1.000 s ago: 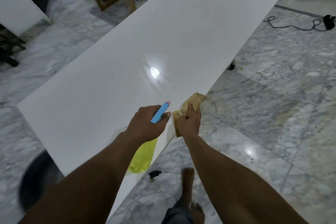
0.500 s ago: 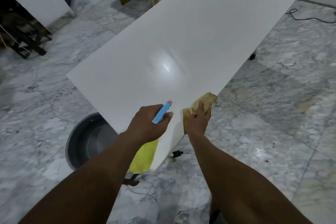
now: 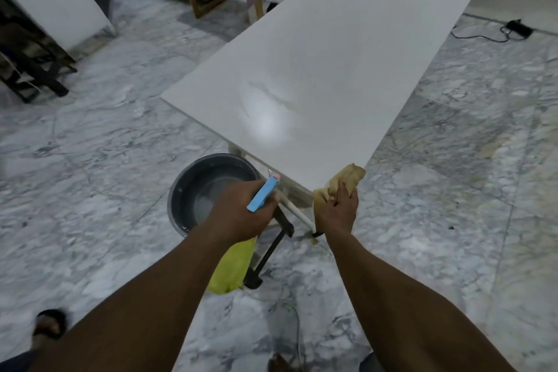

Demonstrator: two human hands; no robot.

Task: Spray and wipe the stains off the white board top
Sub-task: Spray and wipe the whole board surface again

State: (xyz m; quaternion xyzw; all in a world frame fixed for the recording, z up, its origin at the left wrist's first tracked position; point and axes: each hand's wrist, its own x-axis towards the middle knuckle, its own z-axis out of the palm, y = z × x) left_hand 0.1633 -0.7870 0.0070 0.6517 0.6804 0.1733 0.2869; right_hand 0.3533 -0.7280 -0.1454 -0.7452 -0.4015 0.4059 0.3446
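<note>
One head-worn wide-angle camera looks forward and steeply down from standing height over the near corner of the white board [image 3: 326,75] and marble floor [image 3: 90,160].

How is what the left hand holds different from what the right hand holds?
The left hand grips a spray bottle with a yellow body hanging below the fist and a blue trigger on top; the right hand presses a tan cloth. The bottle looks rigid and hangs over the floor; the cloth is limp and crumpled at the near corner of the white board. Both are tightly held.
</note>
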